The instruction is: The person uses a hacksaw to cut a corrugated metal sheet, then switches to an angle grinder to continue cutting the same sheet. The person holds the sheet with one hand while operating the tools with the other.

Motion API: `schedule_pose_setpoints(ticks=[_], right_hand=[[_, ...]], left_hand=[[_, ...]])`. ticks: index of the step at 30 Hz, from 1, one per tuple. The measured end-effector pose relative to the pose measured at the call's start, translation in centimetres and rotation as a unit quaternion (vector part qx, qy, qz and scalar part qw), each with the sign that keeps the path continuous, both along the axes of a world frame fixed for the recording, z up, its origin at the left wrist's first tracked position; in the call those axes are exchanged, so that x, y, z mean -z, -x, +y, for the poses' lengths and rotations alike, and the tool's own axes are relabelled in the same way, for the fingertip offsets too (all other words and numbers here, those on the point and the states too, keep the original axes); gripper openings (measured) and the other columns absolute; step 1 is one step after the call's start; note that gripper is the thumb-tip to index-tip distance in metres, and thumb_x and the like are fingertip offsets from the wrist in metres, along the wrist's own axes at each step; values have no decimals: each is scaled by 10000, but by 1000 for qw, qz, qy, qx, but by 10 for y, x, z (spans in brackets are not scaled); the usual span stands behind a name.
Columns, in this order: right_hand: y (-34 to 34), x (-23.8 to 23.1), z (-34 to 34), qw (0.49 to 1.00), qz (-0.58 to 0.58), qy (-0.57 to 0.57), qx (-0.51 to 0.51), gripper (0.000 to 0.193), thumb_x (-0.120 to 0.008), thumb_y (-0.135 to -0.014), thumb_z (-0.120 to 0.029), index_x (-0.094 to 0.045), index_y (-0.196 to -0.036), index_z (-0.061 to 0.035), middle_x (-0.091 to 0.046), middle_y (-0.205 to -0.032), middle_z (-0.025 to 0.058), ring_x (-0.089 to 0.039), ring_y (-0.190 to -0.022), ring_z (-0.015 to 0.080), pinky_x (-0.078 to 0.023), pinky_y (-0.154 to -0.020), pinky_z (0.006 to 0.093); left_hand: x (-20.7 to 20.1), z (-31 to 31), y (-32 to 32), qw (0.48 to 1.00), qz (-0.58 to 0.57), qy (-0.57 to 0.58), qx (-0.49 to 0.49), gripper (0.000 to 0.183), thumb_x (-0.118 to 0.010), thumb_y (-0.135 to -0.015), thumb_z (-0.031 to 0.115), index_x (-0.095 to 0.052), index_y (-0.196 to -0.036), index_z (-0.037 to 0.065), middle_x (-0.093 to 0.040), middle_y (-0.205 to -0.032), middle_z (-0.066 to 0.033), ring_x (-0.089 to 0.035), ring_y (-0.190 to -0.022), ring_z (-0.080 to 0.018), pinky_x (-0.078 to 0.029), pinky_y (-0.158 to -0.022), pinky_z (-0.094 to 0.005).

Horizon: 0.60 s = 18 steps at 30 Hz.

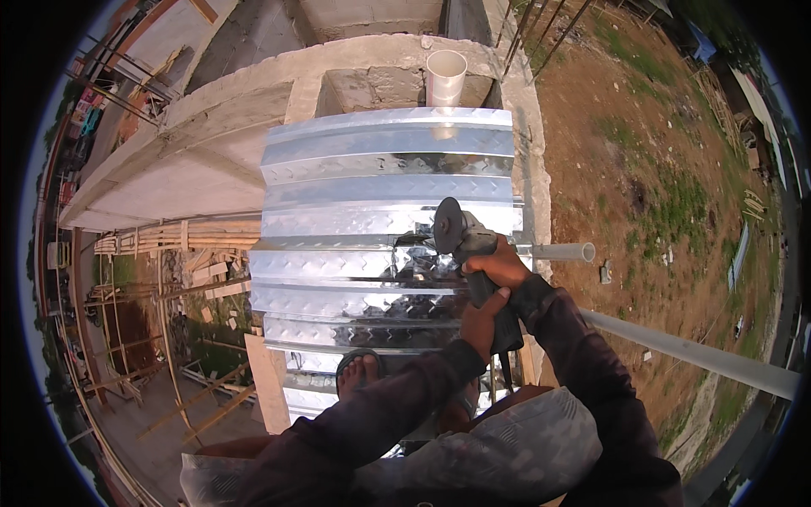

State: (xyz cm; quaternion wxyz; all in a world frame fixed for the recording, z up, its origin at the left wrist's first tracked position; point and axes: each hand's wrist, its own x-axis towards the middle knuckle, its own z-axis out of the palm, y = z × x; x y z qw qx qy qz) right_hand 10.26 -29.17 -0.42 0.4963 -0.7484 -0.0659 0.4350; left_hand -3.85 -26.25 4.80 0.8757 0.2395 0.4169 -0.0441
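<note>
Both hands are closed around a dark angle grinder [507, 331]. My right hand [500, 264] grips it towards the front, just behind the head. Lower on the body, my left hand [483, 324] wraps around it from the left side. The round disc [449, 226] points away from me, over shiny corrugated metal sheets [338, 267]; I cannot tell whether it touches them. A cord [505, 369] trails from the grinder's rear end. My sandalled left foot [359, 373] rests on the metal near the lower edge.
A pale upright pipe [446, 78] rises beyond the sheets, beside a concrete wall top [372, 57]. On the right, a short pipe [564, 252] and a long grey pipe [693, 348] jut out over dirt ground far below. To the left are wooden scaffolding [173, 296] and an open drop.
</note>
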Motion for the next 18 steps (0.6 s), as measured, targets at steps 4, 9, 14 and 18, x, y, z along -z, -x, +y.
schedule_pose_setpoints(ticks=[4, 9, 14, 18], right_hand=[[-1, -24, 6, 997, 27, -58, -35, 377, -782, -698, -81, -688, -1053, 4, -705, -926, 54, -659, -832, 173, -544, -765, 333], [0, -27, 4, 997, 25, -63, -29, 362, -784, -689, -88, -692, -1024, 13, -702, -920, 59, -657, -816, 164, -546, -741, 327], [-1, -21, 0, 997, 15, -59, -38, 359, -783, -687, -89, -697, -1024, 2, -699, -922, 51, -651, -815, 158, -546, -737, 324], [3, -38, 7, 998, -1, -41, -39, 356, -782, -693, -79, -702, -1035, -20, -697, -924, 38, -647, -829, 155, -543, -746, 324]], left_hand=[[-3, 3, 3, 1000, -1, 3, -1, 429, -770, -880, 311, -636, -1175, 31, -680, -1027, -53, -680, -854, -162, -544, -763, -331], [2, -2, 3, 1000, 5, -23, 0, 410, -765, -878, 313, -655, -1148, 24, -685, -993, -51, -682, -829, -163, -542, -749, -327], [-4, -3, 3, 1000, 7, -26, 15, 355, -710, -921, 338, -646, -1133, 60, -678, -927, -41, -677, -753, -163, -555, -668, -332], [1, -4, 4, 1000, -6, -19, 0, 380, -718, -914, 352, -643, -1140, 55, -677, -926, -50, -676, -752, -169, -561, -668, -340]])
